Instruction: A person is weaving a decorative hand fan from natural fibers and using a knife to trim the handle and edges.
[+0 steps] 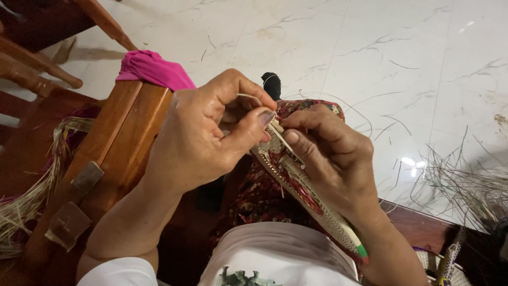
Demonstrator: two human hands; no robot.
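We see L hand (203, 132) & R hand (328, 153) both pinched shut on thin pale woven straw strip (296, 182): light, bendy, prob. frays—grip near working end.

The hands (264, 137) hide the strand's (248, 97) end; 1 basket (444, 262) is cut off.

A cream strip (312, 198) with a fine woven pattern and a green tip is seen over red floral cloth (254, 196). Pink fabric (153, 69) is draped on brown wood (124, 132); the floor (370, 47) is white, grey-veined.
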